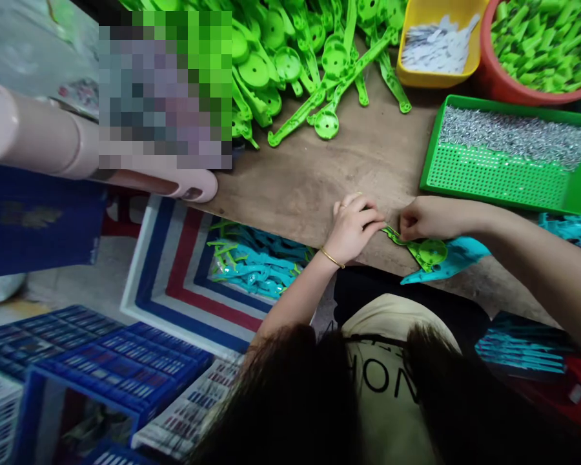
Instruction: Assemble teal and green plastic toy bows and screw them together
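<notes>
A long green plastic part with a round cup [432, 252] lies at the front edge of the wooden table, partly over a blue plastic part [458, 259]. My left hand [356, 223] pinches the narrow far end of the green part, thumb and fingers together. Close beside it, my right hand [416, 219] is curled in a fist over the middle of the same part. Its fingertips are hidden, so whatever they hold cannot be made out.
Many similar green parts [286, 63] are heaped at the back. A green tray [506, 174] of small metal pieces, a yellow bin [439, 76] of pale flat pieces and a red tub [537, 93] of small green pieces stand right. Below left sits a striped box [179, 258] of blue and green parts.
</notes>
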Demonstrator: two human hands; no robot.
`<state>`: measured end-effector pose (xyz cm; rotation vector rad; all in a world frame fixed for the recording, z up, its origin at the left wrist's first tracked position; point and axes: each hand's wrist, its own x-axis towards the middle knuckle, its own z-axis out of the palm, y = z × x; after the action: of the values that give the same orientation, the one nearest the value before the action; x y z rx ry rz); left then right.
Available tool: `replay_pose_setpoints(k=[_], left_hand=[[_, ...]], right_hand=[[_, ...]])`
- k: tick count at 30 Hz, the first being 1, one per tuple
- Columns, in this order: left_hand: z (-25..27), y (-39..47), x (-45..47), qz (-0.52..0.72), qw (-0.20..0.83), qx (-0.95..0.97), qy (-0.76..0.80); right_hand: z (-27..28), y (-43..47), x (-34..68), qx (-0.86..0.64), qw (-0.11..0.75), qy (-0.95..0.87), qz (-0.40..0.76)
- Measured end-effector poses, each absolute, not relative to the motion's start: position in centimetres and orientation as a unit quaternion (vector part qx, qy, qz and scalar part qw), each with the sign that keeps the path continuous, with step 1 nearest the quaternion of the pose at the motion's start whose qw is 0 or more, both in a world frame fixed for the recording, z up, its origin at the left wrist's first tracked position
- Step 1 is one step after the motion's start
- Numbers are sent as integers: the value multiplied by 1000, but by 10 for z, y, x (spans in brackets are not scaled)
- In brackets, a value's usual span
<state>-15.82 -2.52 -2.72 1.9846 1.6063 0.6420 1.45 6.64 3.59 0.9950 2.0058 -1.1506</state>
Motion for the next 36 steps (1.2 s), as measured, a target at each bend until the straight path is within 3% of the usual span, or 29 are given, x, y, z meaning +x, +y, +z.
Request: replay_pose_setpoints(k=[15, 22, 32, 36], left_hand=[[-30, -27, -162, 258, 235, 733, 584], [-28, -26, -163, 270, 241, 727, 583], [-29, -26, -163, 278, 250, 720, 584], [-29, -25, -163, 277, 260, 715, 588]], right_hand=[[38, 50, 8, 457, 266, 756, -386], [35, 44, 28, 408, 210, 759, -462], [27, 24, 19, 484, 219, 785, -320], [33, 9, 33, 472, 165, 816, -292]])
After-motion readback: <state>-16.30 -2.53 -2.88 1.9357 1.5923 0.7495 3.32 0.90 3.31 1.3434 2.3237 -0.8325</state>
